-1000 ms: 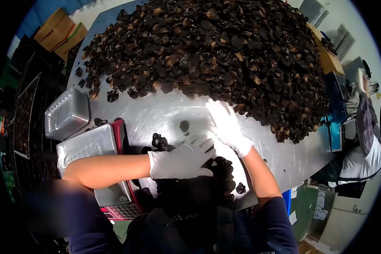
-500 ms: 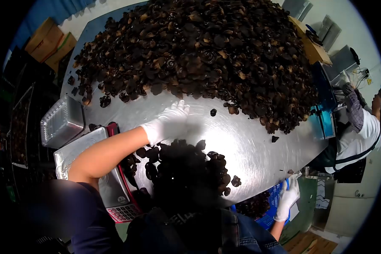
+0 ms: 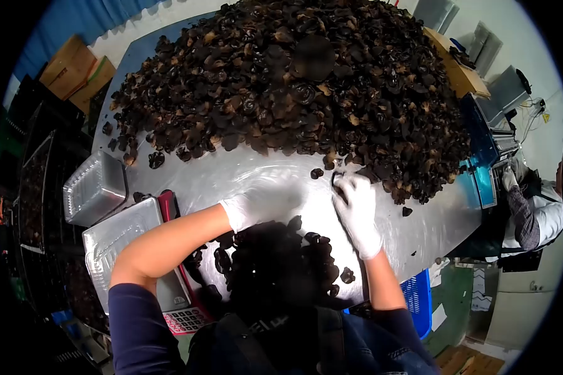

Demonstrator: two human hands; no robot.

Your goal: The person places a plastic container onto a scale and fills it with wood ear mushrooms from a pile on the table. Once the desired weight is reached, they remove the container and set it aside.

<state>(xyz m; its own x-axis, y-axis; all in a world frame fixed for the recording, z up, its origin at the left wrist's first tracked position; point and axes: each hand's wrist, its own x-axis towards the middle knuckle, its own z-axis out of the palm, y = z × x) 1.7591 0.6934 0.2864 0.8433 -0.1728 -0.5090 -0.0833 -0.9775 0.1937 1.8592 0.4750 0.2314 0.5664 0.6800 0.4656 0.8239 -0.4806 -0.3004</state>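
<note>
Shiny steel surface (image 3: 413, 231) carries a huge heap of dark, crinkled mushrooms (image 3: 294, 81), right hand (image 3: 358, 212) pinching one at its edge, left hand (image 3: 263, 203) blurred, grip unclear.

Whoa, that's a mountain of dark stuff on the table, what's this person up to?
A person in white gloves leans over a shiny metal table piled with dark dried fungus. The right hand reaches to the near edge of the big heap, fingers at a loose piece. The left hand, blurred, lies flat above a smaller pile close to the body. Clear plastic trays and a scale sit to the left; another person is at the far right.
</note>
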